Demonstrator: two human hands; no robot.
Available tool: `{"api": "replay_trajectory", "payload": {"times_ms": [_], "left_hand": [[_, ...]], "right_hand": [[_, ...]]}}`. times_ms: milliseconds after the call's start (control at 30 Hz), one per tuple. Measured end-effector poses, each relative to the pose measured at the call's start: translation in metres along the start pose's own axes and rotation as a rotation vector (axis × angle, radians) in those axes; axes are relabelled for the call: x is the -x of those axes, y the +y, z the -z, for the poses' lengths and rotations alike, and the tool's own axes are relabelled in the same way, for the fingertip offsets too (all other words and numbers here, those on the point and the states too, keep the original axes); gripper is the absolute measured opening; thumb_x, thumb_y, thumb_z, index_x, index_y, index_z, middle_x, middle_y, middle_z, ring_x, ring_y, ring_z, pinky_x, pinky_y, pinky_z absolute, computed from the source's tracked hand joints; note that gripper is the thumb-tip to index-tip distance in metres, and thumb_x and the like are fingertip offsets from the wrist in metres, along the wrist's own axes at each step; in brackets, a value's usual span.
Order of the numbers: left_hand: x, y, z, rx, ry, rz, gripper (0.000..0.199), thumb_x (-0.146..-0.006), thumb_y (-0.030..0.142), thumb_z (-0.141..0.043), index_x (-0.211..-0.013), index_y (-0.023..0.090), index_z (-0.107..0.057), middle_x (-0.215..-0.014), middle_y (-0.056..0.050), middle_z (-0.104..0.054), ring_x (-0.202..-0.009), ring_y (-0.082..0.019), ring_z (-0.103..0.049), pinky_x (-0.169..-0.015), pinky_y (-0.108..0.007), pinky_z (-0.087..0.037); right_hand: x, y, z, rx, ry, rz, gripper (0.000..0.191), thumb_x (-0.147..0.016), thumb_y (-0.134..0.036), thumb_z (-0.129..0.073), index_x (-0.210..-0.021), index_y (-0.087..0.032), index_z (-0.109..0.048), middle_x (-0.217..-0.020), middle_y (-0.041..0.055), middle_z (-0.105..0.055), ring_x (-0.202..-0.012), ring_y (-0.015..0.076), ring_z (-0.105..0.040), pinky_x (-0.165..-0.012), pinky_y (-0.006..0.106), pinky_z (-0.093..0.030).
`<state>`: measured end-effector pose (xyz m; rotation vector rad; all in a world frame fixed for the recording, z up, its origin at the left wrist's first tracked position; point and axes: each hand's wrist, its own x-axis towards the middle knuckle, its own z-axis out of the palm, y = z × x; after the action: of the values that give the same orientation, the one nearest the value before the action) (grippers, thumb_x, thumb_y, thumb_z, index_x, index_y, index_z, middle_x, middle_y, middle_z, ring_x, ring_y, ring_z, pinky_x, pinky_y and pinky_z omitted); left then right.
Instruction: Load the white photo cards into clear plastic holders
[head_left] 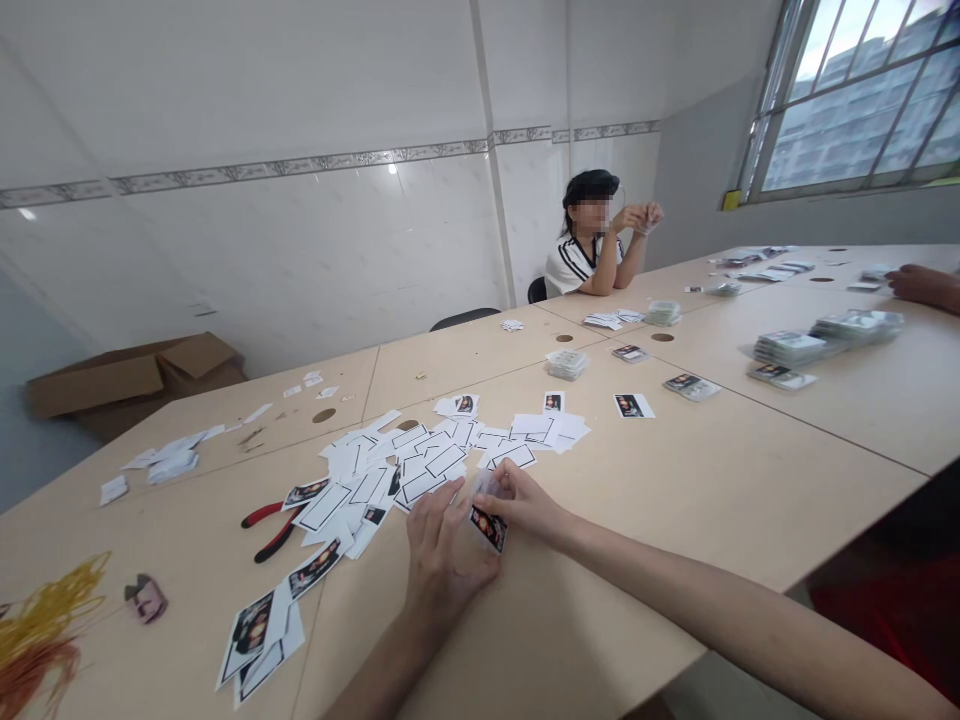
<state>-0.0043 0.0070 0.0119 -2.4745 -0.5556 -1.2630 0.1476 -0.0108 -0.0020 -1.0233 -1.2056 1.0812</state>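
The left hand (442, 550) and the right hand (521, 500) close together on a small photo card (487, 525), clamping it between their fingers just right of the loose spread of white cards (390, 460). Much of that spread lies unstacked, with red-handled pliers (274, 530) touching its left side and yellow elastic bands (45, 620) well left of it. Beyond the spread sit finished bundled card stacks (784, 348), and farther off, a seated co-worker (589, 235) raises both hands.
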Motion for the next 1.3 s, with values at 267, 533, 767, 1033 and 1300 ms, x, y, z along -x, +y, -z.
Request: {"api": "replay_trajectory", "payload": {"times_ms": [267,533,767,1033,1300], "left_hand": [[0.003,-0.009,-0.001,-0.035,0.065,0.1,0.048,-0.062,0.021,-0.062,-0.104,0.018,-0.042,-0.108,-0.013,-0.05,-0.1,-0.027,-0.049,-0.082,-0.045,-0.038],[0.005,-0.014,-0.002,-0.097,0.065,0.039,0.047,-0.066,0.023,-0.062,-0.107,0.02,-0.04,-0.108,-0.012,-0.049,-0.099,-0.027,-0.048,-0.08,-0.045,-0.039],[0.001,-0.006,0.002,-0.038,0.086,0.028,0.049,-0.062,0.026,-0.065,-0.105,0.021,-0.041,-0.108,-0.012,-0.048,-0.099,-0.026,-0.049,-0.08,-0.044,-0.04],[0.001,-0.008,-0.001,-0.047,0.001,0.22,0.069,-0.059,0.037,-0.067,-0.116,0.015,-0.037,-0.124,-0.019,-0.037,-0.113,-0.031,-0.038,-0.088,-0.047,-0.036],[0.003,-0.009,-0.003,-0.043,-0.005,0.222,0.065,-0.062,0.035,-0.065,-0.117,0.017,-0.037,-0.125,-0.017,-0.037,-0.114,-0.029,-0.038,-0.089,-0.046,-0.036]], "right_hand": [[0.005,-0.012,-0.004,-0.037,-0.037,-0.002,0.044,-0.062,-0.048,-0.062,-0.086,-0.02,-0.038,-0.081,-0.0004,-0.047,-0.076,0.0127,-0.048,-0.062,0.025,-0.039],[0.01,-0.003,-0.01,0.125,-0.126,0.064,0.073,-0.055,-0.023,-0.07,-0.115,-0.022,-0.028,-0.091,0.002,-0.045,-0.071,0.011,-0.049,-0.057,0.024,-0.043],[0.007,-0.006,-0.003,0.284,-0.072,0.176,0.068,-0.055,-0.015,-0.066,-0.115,-0.026,-0.036,-0.102,0.0042,-0.042,-0.085,0.0158,-0.046,-0.06,0.025,-0.044],[0.006,-0.018,0.002,0.734,-0.041,0.508,0.072,-0.057,0.005,-0.04,-0.121,-0.025,-0.031,-0.115,0.0068,-0.037,-0.107,0.0189,-0.037,-0.085,0.032,-0.037],[0.007,-0.02,0.002,0.787,-0.096,0.542,0.076,-0.054,0.007,-0.031,-0.124,-0.023,-0.029,-0.114,0.0077,-0.039,-0.102,0.0168,-0.041,-0.082,0.03,-0.04]]}}
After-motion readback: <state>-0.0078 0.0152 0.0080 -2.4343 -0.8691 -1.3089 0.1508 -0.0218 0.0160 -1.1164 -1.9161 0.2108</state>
